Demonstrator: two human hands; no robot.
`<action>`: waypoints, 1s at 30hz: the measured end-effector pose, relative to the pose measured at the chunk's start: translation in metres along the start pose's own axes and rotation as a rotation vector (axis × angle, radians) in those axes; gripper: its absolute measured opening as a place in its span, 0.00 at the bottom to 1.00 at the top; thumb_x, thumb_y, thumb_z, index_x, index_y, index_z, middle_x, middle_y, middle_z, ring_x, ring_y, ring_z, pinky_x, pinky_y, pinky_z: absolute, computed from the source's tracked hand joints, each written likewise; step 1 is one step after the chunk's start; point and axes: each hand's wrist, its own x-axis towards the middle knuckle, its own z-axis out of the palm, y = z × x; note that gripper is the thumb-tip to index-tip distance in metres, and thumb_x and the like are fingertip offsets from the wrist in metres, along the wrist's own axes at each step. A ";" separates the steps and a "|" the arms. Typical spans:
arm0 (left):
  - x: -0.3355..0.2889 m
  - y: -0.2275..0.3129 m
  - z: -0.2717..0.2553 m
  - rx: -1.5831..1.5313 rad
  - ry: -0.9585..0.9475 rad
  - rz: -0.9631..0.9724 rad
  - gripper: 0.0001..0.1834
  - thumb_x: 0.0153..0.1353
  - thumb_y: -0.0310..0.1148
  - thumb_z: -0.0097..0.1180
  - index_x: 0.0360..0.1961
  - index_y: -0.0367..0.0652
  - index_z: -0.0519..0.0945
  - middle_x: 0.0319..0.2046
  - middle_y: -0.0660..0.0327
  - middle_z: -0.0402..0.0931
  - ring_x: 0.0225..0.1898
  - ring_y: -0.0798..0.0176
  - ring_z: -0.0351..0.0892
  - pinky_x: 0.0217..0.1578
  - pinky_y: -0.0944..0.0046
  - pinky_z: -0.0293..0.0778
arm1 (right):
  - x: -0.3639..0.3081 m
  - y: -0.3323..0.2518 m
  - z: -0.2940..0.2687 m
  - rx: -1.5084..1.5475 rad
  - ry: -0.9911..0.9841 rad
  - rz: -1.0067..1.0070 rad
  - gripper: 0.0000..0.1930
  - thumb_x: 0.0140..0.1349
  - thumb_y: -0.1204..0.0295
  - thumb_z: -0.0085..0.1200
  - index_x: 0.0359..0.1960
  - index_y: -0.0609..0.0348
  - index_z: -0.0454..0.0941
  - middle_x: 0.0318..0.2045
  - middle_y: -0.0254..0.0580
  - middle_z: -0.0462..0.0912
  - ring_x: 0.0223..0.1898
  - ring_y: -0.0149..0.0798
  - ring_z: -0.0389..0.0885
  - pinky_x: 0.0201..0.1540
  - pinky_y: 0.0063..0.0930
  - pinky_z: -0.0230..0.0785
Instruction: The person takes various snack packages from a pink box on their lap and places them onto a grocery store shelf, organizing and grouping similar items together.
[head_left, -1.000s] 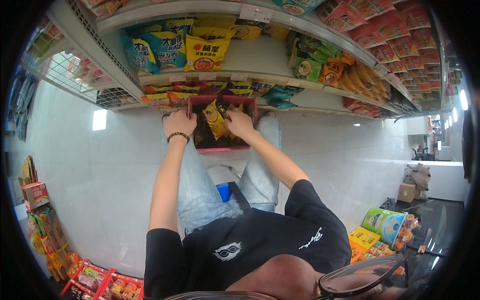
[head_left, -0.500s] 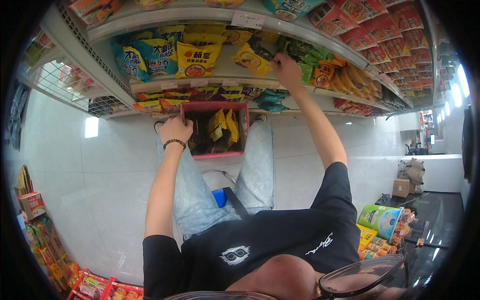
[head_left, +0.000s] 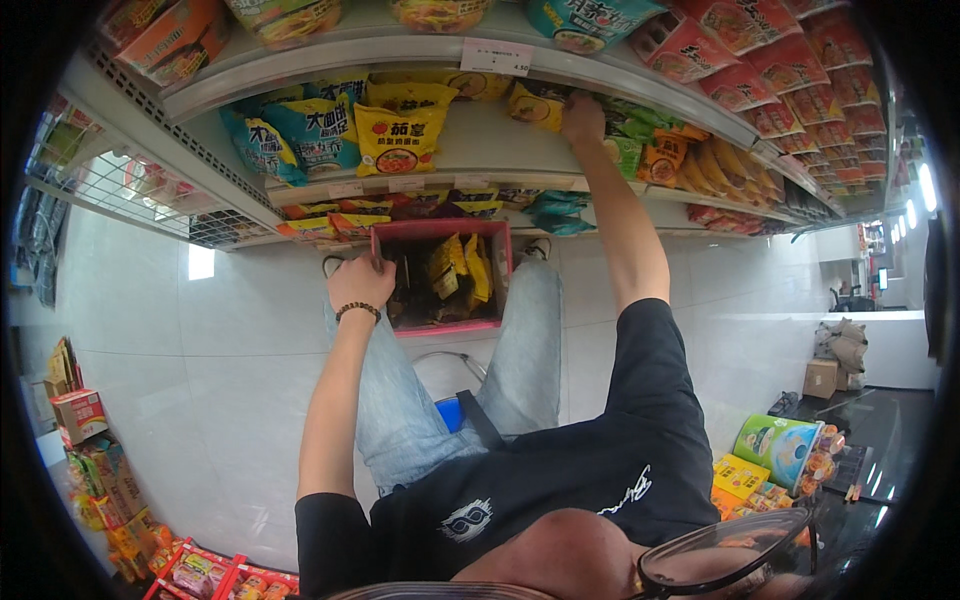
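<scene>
My right hand (head_left: 582, 118) reaches deep into the middle shelf, closed at the right edge of a yellow instant noodle packet (head_left: 537, 105); its fingertips are partly hidden. To its right stand green noodle packets (head_left: 625, 152). My left hand (head_left: 362, 284) is closed on the left rim of a pink-red box (head_left: 440, 328) between my legs. Inside the box, several yellow packets (head_left: 460, 270) lean at its right side; the rest is dark. Left on the same shelf stand a yellow noodle packet with a tomato picture (head_left: 400, 130) and blue noodle packets (head_left: 325, 130).
Above is an upper shelf edge (head_left: 400, 62) with a price tag (head_left: 497, 57) and noodle tubs (head_left: 590, 25). A lower shelf holds dark and orange packets (head_left: 350, 222). Red packets (head_left: 780, 65) fill the right. A wire rack (head_left: 90, 165) is at left.
My right hand has moved farther back into the shelf with the yellow noodle packet, which now sits deeper. My left hand stays on the box rim. The whole view has shifted slightly.
</scene>
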 end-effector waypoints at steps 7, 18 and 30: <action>0.003 0.005 -0.001 -0.014 -0.001 -0.013 0.16 0.55 0.48 0.55 0.26 0.47 0.85 0.28 0.50 0.83 0.33 0.44 0.83 0.36 0.48 0.78 | 0.036 -0.009 0.018 -0.204 0.035 0.049 0.15 0.71 0.62 0.48 0.50 0.60 0.78 0.53 0.50 0.79 0.47 0.48 0.82 0.46 0.42 0.79; 0.008 0.011 0.003 -0.003 -0.033 -0.028 0.15 0.55 0.46 0.55 0.25 0.47 0.84 0.27 0.50 0.83 0.32 0.44 0.83 0.35 0.48 0.78 | 0.037 -0.010 0.025 -0.079 0.341 -0.358 0.19 0.72 0.61 0.45 0.57 0.59 0.73 0.57 0.52 0.75 0.56 0.53 0.74 0.56 0.48 0.70; 0.008 0.011 0.006 0.011 -0.073 -0.030 0.18 0.55 0.50 0.55 0.28 0.46 0.85 0.30 0.50 0.84 0.36 0.43 0.83 0.38 0.47 0.78 | -0.055 -0.020 0.024 0.510 0.142 -0.143 0.35 0.63 0.78 0.47 0.73 0.58 0.53 0.67 0.58 0.65 0.48 0.58 0.80 0.44 0.46 0.76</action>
